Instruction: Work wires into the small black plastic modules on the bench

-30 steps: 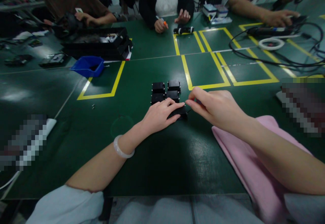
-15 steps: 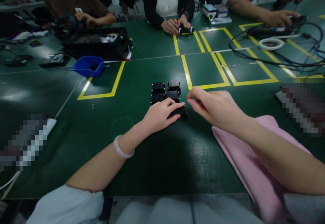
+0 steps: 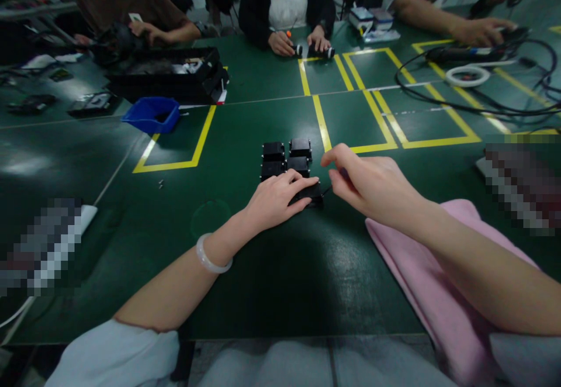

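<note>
Several small black box-shaped parts (image 3: pixel 286 158) stand packed together on the green table (image 3: pixel 245 270). My left hand (image 3: pixel 275 199) lies over the nearest black part (image 3: pixel 312 193), fingers wrapped on its top. My right hand (image 3: pixel 368 181) hovers just right of that part, thumb and forefinger slightly apart at the tips, the other fingers curled; I cannot make out anything between them. A white bangle (image 3: pixel 209 255) sits on my left wrist.
A pink cloth (image 3: pixel 416 293) lies under my right forearm. A blue bin (image 3: pixel 151 114) and a black tray (image 3: pixel 169 74) sit at the back left. Yellow tape boxes (image 3: pixel 359 118) mark the table. Cables (image 3: pixel 477 100) run at the right. Other people's hands work across the far edge.
My right hand's pinch has loosened and its fingertips have lifted slightly away from the near black part. My left hand has stayed put. The person opposite has shifted their hands.
</note>
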### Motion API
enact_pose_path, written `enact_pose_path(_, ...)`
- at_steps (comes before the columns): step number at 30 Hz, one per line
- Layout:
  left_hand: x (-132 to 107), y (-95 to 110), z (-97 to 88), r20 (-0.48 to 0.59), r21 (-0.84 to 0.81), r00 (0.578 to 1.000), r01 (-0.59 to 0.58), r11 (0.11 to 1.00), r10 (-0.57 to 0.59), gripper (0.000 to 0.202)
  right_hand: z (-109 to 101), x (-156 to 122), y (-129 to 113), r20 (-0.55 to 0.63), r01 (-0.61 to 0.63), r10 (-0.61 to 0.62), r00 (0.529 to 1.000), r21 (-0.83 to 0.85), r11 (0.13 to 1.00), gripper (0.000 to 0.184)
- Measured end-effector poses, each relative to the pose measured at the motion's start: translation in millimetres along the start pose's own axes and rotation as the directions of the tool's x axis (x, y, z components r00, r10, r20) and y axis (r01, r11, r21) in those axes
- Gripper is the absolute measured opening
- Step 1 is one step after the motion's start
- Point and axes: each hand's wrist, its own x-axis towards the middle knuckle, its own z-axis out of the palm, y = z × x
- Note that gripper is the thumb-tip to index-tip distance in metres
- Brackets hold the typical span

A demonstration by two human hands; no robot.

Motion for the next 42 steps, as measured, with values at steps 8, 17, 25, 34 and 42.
enact_pose_path(8, -0.2, 0.2, 0.4, 0.002, 0.009, 1.000, 0.007, 1.000, -0.007, 0.043, 1.5, 0.1, 0.6, 0.021, 0.002, -0.001, 1.000, -0.012, 1.000, 0.025)
enact_pose_path(17, -0.5, -0.3, 0.8, -0.004, 0.000, 1.000, 0.002, 1.000, -0.002, 0.043, 0.8, -1.0, 2.5, 0.008, 0.031, -0.031, 1.000, -0.008, 0.999, 0.028)
enact_pose_path(25, -0.2, 0.3, -0.1, 0.005, 0.014, 1.000, 0.001, 1.000, -0.001, 0.043, 0.4, 0.0, -1.0, -0.010, -0.001, 0.001, 1.000, -0.002, 1.000, 0.024)
enact_pose_path(34, -0.5, -0.5, 1.7, -0.008, 0.010, 1.000, -0.001, 1.000, 0.001, 0.043, 0.7, -0.1, 1.6, 0.014, 0.019, -0.018, 1.000, -0.020, 1.000, 0.023)
enact_pose_path(42, -0.5, -0.5, 1.5, 0.000, 0.005, 1.000, 0.002, 1.000, -0.002, 0.043, 2.3, -0.1, 0.8, 0.014, 0.021, -0.021, 1.000, -0.015, 1.000, 0.025)
